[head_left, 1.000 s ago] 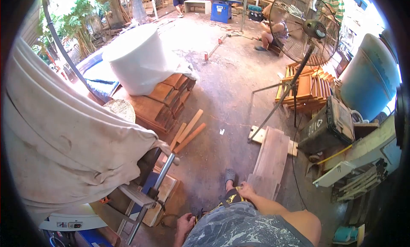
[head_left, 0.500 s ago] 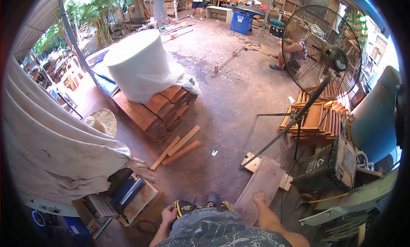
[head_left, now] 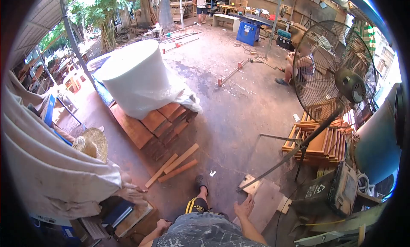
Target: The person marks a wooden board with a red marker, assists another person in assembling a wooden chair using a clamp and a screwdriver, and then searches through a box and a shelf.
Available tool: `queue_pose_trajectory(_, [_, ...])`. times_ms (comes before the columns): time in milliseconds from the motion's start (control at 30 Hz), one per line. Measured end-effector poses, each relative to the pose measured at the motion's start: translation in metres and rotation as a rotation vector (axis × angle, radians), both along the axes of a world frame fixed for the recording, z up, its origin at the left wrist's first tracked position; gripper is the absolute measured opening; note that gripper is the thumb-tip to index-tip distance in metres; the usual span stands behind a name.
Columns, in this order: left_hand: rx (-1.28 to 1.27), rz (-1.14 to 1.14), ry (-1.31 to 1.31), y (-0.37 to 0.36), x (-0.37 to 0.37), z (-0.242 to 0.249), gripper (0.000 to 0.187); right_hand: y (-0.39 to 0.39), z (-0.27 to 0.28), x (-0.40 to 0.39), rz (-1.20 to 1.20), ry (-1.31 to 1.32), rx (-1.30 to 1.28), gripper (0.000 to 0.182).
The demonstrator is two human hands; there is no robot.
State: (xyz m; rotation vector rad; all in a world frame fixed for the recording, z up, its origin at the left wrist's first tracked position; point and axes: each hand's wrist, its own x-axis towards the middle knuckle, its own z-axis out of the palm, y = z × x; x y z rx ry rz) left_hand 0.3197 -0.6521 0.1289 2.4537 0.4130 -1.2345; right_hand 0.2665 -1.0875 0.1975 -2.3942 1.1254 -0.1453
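Looking down, head view: a person stands on a stained concrete floor [head_left: 230, 114] in an open workshop, one foot set forward.
Right hand [head_left: 245, 207]: spread open, fingers apart, holding nothing; it hangs over the near end of a grey plank.
Plank [head_left: 267, 202]: flat on the floor, just right of the person's front foot, resting across a short pale block [head_left: 251, 185].
Left hand [head_left: 163, 225]: low beside the hip, fingers curled in loosely; whether it holds anything cannot be told.
Loose boards [head_left: 173, 165]: three short reddish pieces lying together on the floor, ahead and to the left of the foot.
Wood stack [head_left: 151, 125]: reddish boards piled behind the loose ones, with a big white roll [head_left: 136, 78] standing on top.
Fan [head_left: 335, 74]: tall standing fan on the right, its pole leaning over the plank area.
Slat pile [head_left: 320, 140]: orange slats behind the fan's pole.
Cloth [head_left: 47, 170]: pale sheet draped over a machine at the left, a straw hat [head_left: 92, 143] beside it.
Other people: one sits on the floor behind the fan, another stands far back.
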Motion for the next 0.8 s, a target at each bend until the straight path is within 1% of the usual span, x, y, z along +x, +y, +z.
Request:
queue_pose_trajectory(33, [-0.019, -0.022, -0.015, -0.012, 0.019, -0.004, 0.038, -0.009, 0.012, 0.025, 0.0, -0.072, -0.046, 0.083])
queue_pose_trajectory(67, [-0.025, -0.023, -0.024, -0.021, 0.041, -0.021, 0.038, -0.022, 0.02, 0.052, -0.001, -0.081, -0.052, 0.083])
queue_pose_trajectory(100, [-0.054, -0.035, -0.038, -0.029, 0.06, -0.046, 0.038, -0.037, 0.029, 0.075, -0.007, -0.147, -0.167, 0.083])
queue_pose_trajectory(133, [-0.085, -0.047, -0.055, -0.038, 0.083, -0.061, 0.039, -0.053, 0.04, 0.101, -0.012, -0.215, -0.283, 0.084])
queue_pose_trajectory(167, [-0.124, -0.095, -0.076, -0.054, 0.112, -0.059, 0.04, -0.067, 0.055, 0.126, -0.011, -0.218, -0.29, 0.084])
queue_pose_trajectory(233, [-0.213, 0.091, -0.196, -0.089, 0.166, -0.044, 0.039, -0.095, 0.086, 0.179, -0.023, -0.329, -0.384, 0.084])
queue_pose_trajectory(300, [-0.311, 0.11, -0.355, -0.121, 0.225, -0.005, 0.037, -0.118, 0.109, 0.232, -0.005, -0.374, -0.386, 0.081])
queue_pose_trajectory(367, [-0.394, 0.23, -0.449, -0.139, 0.274, 0.009, 0.037, -0.136, 0.119, 0.281, 0.02, -0.404, -0.38, 0.078])
queue_pose_trajectory(400, [-0.436, 0.28, -0.46, -0.143, 0.295, 0.018, 0.037, -0.146, 0.119, 0.305, 0.061, -0.51, -0.356, 0.076])
queue_pose_trajectory(433, [-0.45, 0.34, -0.459, -0.143, 0.31, 0.01, 0.037, -0.152, 0.122, 0.326, 0.101, -0.615, -0.332, 0.073])
queue_pose_trajectory(467, [-0.464, 0.399, -0.46, -0.141, 0.325, -0.003, 0.037, -0.158, 0.127, 0.344, 0.11, -0.612, -0.329, 0.073])
queue_pose_trajectory(533, [-0.413, 0.392, -0.444, -0.141, 0.342, 0.0, 0.037, -0.167, 0.136, 0.385, 0.091, -0.739, -0.113, 0.068])
queue_pose_trajectory(567, [-0.362, 0.376, -0.424, -0.14, 0.348, 0.001, 0.038, -0.172, 0.14, 0.403, 0.095, -0.738, -0.106, 0.068])
queue_pose_trajectory(600, [-0.355, 0.38, -0.423, -0.139, 0.351, 0.003, 0.038, -0.176, 0.147, 0.417, 0.081, -0.814, 0.014, 0.064])
queue_pose_trajectory(633, [-0.3, 0.31, -0.417, -0.14, 0.352, 0.004, 0.038, -0.181, 0.154, 0.432, 0.066, -0.886, 0.136, 0.06])
queue_pose_trajectory(667, [-0.246, 0.24, -0.408, -0.142, 0.352, 0.005, 0.038, -0.19, 0.16, 0.446, 0.069, -0.881, 0.142, 0.06])
queue_pose_trajectory(700, [-0.241, 0.245, -0.406, -0.145, 0.353, 0.004, 0.038, -0.203, 0.166, 0.461, 0.061, -0.957, 0.259, 0.058])
queue_pose_trajectory(733, [-0.203, 0.21, -0.347, -0.147, 0.354, 0.003, 0.038, -0.217, 0.173, 0.476, 0.05, -1.03, 0.379, 0.056])
queue_pose_trajectory(767, [-0.163, 0.173, -0.287, -0.152, 0.355, 0.003, 0.038, -0.231, 0.182, 0.492, 0.047, -1.025, 0.386, 0.056])
queue_pose_trajectory(800, [-0.155, 0.171, -0.285, -0.158, 0.359, 0.001, 0.038, -0.247, 0.194, 0.509, 0.052, -1.123, 0.411, 0.055])
